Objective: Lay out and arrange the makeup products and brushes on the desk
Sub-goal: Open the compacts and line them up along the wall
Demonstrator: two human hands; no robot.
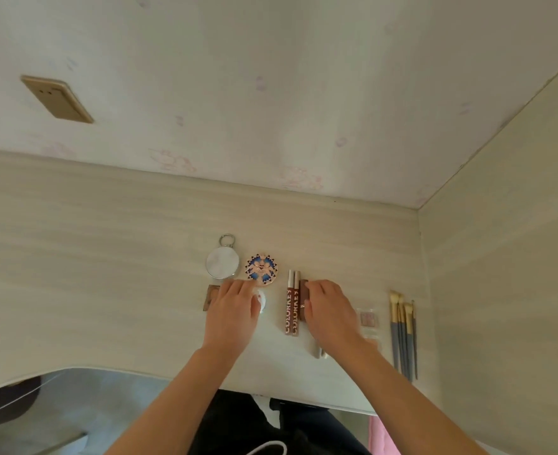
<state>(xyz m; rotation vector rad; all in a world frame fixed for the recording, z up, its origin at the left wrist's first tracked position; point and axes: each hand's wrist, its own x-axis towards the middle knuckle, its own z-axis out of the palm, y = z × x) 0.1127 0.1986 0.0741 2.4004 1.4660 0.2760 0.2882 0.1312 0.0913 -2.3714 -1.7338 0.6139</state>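
On the pale wooden desk (107, 257) my left hand (233, 310) lies flat over a small brown palette (211, 297) and a white round item (261, 298). My right hand (328, 311) rests on a dark brown stick product (303, 290), fingers curled on it, beside two brown lip gloss tubes (291, 303). Behind my hands lie a round mirror (222, 261) with a ring and a patterned round compact (261, 269). Several grey-handled brushes (404, 333) lie in a row at the right. Small clear blush pans (369, 318) sit right of my right hand.
The desk meets a wall at the back and a side panel (500, 257) at the right, close to the brushes. A gold wall plate (57, 98) is on the back wall. The desk's front edge (107, 371) curves near my body. Something pink (379, 435) hangs below.
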